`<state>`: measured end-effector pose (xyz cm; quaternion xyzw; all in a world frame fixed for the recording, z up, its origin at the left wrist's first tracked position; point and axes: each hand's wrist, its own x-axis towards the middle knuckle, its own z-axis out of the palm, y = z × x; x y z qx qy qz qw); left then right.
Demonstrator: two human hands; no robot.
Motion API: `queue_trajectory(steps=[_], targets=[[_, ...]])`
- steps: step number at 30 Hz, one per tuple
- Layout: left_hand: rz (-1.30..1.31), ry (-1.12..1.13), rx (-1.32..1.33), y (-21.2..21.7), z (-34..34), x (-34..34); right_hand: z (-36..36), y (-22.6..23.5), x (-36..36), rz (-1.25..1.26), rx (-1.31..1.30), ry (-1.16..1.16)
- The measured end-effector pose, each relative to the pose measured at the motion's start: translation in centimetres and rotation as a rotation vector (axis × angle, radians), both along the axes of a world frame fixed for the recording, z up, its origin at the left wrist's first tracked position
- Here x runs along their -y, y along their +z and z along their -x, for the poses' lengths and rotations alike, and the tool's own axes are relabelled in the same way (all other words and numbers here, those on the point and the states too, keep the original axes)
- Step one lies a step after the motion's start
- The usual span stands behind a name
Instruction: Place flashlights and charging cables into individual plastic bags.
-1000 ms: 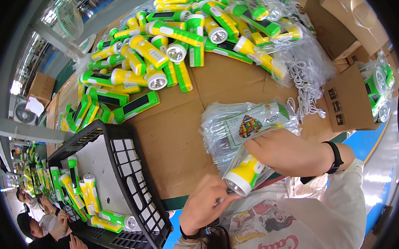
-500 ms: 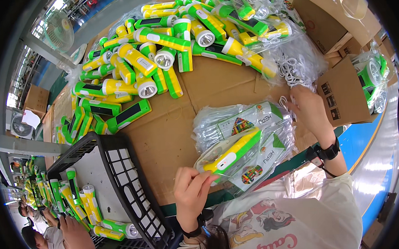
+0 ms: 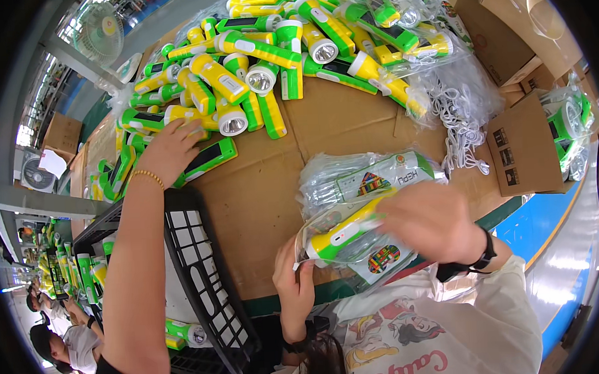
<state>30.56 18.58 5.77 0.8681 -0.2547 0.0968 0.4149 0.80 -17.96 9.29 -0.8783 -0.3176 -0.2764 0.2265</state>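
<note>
A yellow and green flashlight [image 3: 347, 233] lies inside a clear plastic bag [image 3: 306, 239] in front of me. My left hand [image 3: 292, 281] pinches the bag's near left corner, beside the flashlight's end. Over the far right end of the flashlight is my right hand [image 3: 429, 223], its fingers smeared by motion; whether it holds anything cannot be made out. Under and behind the flashlight lies a stack of clear bags with printed white and green cards [image 3: 374, 177]. A tangle of white cords [image 3: 463, 136] rests beyond my right hand.
A large heap of yellow and green flashlights [image 3: 240, 62] covers the far side of the cardboard-topped table [image 3: 266, 195]. A co-worker's hand [image 3: 171, 149] reaches in from the left, above a black crate [image 3: 206, 278]. Cardboard boxes [image 3: 526, 143] stand at the right.
My right hand has moved from the white cords back to the bagged flashlight. The co-worker's hand has gone from the crate to the flashlight heap. My left hand stays at the bag's corner.
</note>
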Motion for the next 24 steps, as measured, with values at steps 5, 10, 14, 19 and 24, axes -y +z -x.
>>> queue_trajectory(steps=[5,10,14,19,24], targets=[[-0.686,-0.309,0.461,-0.2,-2.3,2.3,-1.5,-2.9,-4.3,0.214,-0.241,0.211],[-1.118,-0.452,0.502,-0.2,-3.0,2.4,-2.6,-3.8,-5.0,-0.097,-0.275,0.191],[-1.050,-0.442,0.324,-0.3,-2.5,3.3,-2.3,-1.2,-5.1,-0.272,-0.222,0.086],[-1.200,-0.277,0.863,2.9,-1.5,-1.7,-4.5,1.0,-8.8,-0.134,-0.025,0.311],[0.785,0.266,0.155,-2.5,27.1,17.6,-6.2,0.5,-5.6,-0.084,-0.020,0.382]])
